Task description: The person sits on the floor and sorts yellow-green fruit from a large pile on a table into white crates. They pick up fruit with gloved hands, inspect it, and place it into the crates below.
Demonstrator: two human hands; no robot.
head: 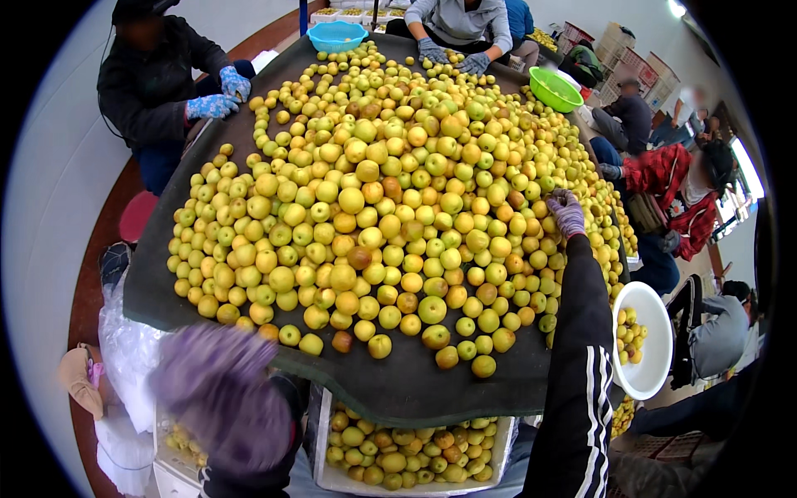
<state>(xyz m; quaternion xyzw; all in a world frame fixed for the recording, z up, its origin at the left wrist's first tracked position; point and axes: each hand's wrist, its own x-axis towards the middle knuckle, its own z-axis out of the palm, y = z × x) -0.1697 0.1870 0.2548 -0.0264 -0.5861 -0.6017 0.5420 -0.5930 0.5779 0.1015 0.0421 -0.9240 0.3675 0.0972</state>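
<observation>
A broad heap of yellow-green fruit [386,205], like jujubes, covers the dark cloth of the table [436,386]. My right hand [566,213], in a purple-striped glove, reaches over the heap's right side and touches fruit there; its fingers are bent downward, and whether they hold a fruit is hidden. My left hand [218,392], gloved in purple and motion-blurred, is raised near the table's front left edge; its fingers and any content cannot be made out. Below the front edge, between the arms, a white foam box [414,490] lined with plastic holds more fruit.
A white bowl [660,342] with some fruit stands at the right edge. A blue basket [336,37] and a green basin [554,90] sit at the far edge. Gloved co-workers sit at the left, far and right sides. Another foam box [171,476] is at lower left.
</observation>
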